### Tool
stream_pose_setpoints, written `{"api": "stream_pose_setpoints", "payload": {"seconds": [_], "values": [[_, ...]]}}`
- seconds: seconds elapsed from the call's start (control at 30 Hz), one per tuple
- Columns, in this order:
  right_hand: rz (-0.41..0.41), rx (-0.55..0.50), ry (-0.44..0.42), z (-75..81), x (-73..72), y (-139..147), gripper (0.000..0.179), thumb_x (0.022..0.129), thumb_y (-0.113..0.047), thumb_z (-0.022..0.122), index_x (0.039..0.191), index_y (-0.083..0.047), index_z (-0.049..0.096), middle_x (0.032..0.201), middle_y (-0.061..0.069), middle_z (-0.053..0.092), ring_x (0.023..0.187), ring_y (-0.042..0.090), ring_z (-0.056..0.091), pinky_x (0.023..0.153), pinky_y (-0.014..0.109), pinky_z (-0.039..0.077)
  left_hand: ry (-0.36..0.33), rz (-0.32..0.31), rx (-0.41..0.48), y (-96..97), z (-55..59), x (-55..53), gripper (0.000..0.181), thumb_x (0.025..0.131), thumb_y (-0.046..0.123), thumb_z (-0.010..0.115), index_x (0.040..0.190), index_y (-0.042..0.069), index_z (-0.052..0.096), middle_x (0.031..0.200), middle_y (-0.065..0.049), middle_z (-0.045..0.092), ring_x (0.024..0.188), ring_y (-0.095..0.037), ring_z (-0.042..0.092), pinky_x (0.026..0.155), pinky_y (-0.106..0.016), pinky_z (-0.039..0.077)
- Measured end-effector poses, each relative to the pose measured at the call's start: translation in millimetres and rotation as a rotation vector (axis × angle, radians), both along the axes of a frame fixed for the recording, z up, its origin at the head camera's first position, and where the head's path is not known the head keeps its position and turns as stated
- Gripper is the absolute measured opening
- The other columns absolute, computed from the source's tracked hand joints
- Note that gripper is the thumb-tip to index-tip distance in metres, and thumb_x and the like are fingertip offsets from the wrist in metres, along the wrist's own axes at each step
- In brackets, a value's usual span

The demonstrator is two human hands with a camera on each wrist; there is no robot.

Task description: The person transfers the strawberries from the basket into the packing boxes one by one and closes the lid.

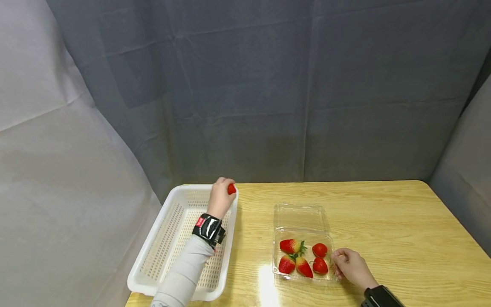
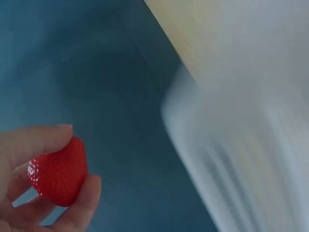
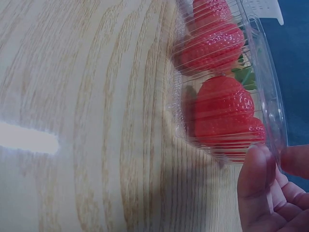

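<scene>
In the head view my left hand (image 1: pixel 221 197) is above the far right corner of a white perforated basket (image 1: pixel 135 273). It grips a red strawberry (image 2: pixel 60 176) between thumb and fingers, as the left wrist view shows close up. To the right, a clear plastic clamshell box (image 1: pixel 300 217) lies with its lid open toward the back. Several strawberries (image 1: pixel 289 246) lie inside it, some with green leaves. My right hand (image 1: pixel 353 268) pinches the right rim of the box between thumb and fingers, which the right wrist view confirms.
The basket and box stand on a light wooden table (image 1: pixel 402 230), apart from each other. A dark grey cloth (image 1: pixel 245 94) hangs behind the table's back edge. Pale cloth (image 1: pixel 69 179) hangs at the left side, and another at the right. My left forearm crosses over the basket.
</scene>
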State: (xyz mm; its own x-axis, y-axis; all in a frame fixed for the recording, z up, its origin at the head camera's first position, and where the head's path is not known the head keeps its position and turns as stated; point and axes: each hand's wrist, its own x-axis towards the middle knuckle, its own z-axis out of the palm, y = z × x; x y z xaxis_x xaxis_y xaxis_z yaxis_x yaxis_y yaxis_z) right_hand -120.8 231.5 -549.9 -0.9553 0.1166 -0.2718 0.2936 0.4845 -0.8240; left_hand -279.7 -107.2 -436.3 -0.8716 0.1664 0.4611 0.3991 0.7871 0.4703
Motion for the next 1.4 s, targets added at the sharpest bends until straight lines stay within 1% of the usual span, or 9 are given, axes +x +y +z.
{"api": "stream_pose_setpoints", "payload": {"seconds": [0.17, 0.37, 0.5, 0.7, 0.93, 1.07, 1.17, 1.3, 1.4], "values": [[-0.008, -0.006, -0.005, 0.9, 1.4, -0.4, 0.020, 0.090, -0.007, 0.050, 0.101, 0.010, 0.052, 0.061, 0.009, 0.055, 0.050, 0.019, 0.054, 0.047, 0.031, 0.046, -0.059, -0.295, -0.162, 74.3, -0.5, 36.9, 0.032, 0.069, 0.001, 0.072, 0.101, 0.004, 0.066, 0.095, -0.009, 0.060, 0.084, -0.021, 0.058, 0.071, -0.025, 0.049], [-0.011, 0.000, -0.002, -0.4, 1.1, 2.1, 0.021, 0.091, -0.008, 0.050, 0.102, 0.011, 0.051, 0.061, 0.009, 0.055, 0.051, 0.019, 0.054, 0.047, 0.030, 0.046, -0.103, -0.531, -0.491, 136.1, -37.5, 74.0, 0.033, 0.071, 0.012, 0.075, 0.103, 0.013, 0.067, 0.091, 0.002, 0.057, 0.077, -0.007, 0.054, 0.064, -0.010, 0.042], [-0.014, -0.010, 0.004, -1.8, 0.1, 0.8, 0.020, 0.091, -0.007, 0.050, 0.101, 0.011, 0.050, 0.060, 0.008, 0.055, 0.051, 0.020, 0.055, 0.047, 0.031, 0.046, -0.154, -0.530, -0.634, 157.7, -65.0, 87.5, 0.032, 0.070, 0.018, 0.077, 0.101, 0.021, 0.067, 0.085, 0.008, 0.054, 0.074, -0.004, 0.053, 0.059, -0.011, 0.040], [-0.017, -0.010, 0.001, -1.7, -0.8, -3.0, 0.018, 0.091, -0.006, 0.050, 0.100, 0.010, 0.051, 0.058, 0.007, 0.054, 0.049, 0.019, 0.054, 0.047, 0.032, 0.046, -0.183, -0.476, -0.683, 167.2, -102.5, 94.0, 0.027, 0.070, 0.017, 0.076, 0.094, 0.026, 0.068, 0.079, 0.010, 0.050, 0.069, -0.005, 0.050, 0.052, -0.013, 0.037], [0.000, -0.001, 0.031, -0.5, -0.9, -2.7, 0.019, 0.091, -0.007, 0.051, 0.098, 0.011, 0.051, 0.058, 0.006, 0.055, 0.048, 0.018, 0.054, 0.045, 0.029, 0.046, -0.145, -0.454, -0.691, 167.8, -124.3, 98.0, 0.025, 0.074, 0.025, 0.074, 0.097, 0.029, 0.066, 0.079, 0.010, 0.053, 0.071, -0.006, 0.053, 0.049, -0.017, 0.041], [-0.003, -0.002, 0.027, 0.6, -0.5, -2.0, 0.019, 0.091, -0.007, 0.051, 0.098, 0.011, 0.051, 0.059, 0.007, 0.055, 0.049, 0.018, 0.054, 0.045, 0.029, 0.046, -0.153, -0.471, -0.692, 167.8, -124.7, 98.4, 0.027, 0.073, 0.028, 0.073, 0.100, 0.028, 0.065, 0.080, 0.011, 0.053, 0.074, -0.005, 0.053, 0.052, -0.017, 0.042], [-0.005, -0.011, 0.023, 0.3, -0.7, -1.2, 0.019, 0.091, -0.007, 0.051, 0.098, 0.011, 0.050, 0.059, 0.008, 0.055, 0.050, 0.018, 0.054, 0.046, 0.030, 0.047, -0.194, -0.494, -0.659, 164.3, -112.9, 95.9, 0.036, 0.074, 0.030, 0.073, 0.109, 0.025, 0.063, 0.091, 0.010, 0.057, 0.082, -0.005, 0.054, 0.060, -0.015, 0.044], [-0.007, -0.017, 0.022, -2.4, -1.4, -1.7, 0.018, 0.090, -0.005, 0.051, 0.098, 0.011, 0.050, 0.060, 0.008, 0.055, 0.050, 0.018, 0.054, 0.047, 0.031, 0.048, -0.214, -0.493, -0.566, 147.4, -75.1, 86.4, 0.050, 0.076, 0.031, 0.071, 0.122, 0.019, 0.057, 0.111, 0.004, 0.057, 0.098, -0.008, 0.055, 0.077, -0.018, 0.046], [-0.018, -0.017, 0.017, -4.1, -1.4, -3.3, 0.017, 0.090, -0.005, 0.051, 0.098, 0.010, 0.051, 0.060, 0.009, 0.055, 0.050, 0.018, 0.054, 0.047, 0.031, 0.048, -0.157, -0.458, -0.516, 122.1, -43.5, 75.9, 0.051, 0.077, 0.029, 0.069, 0.124, 0.016, 0.055, 0.119, -0.002, 0.055, 0.105, -0.014, 0.054, 0.084, -0.024, 0.046]]}}
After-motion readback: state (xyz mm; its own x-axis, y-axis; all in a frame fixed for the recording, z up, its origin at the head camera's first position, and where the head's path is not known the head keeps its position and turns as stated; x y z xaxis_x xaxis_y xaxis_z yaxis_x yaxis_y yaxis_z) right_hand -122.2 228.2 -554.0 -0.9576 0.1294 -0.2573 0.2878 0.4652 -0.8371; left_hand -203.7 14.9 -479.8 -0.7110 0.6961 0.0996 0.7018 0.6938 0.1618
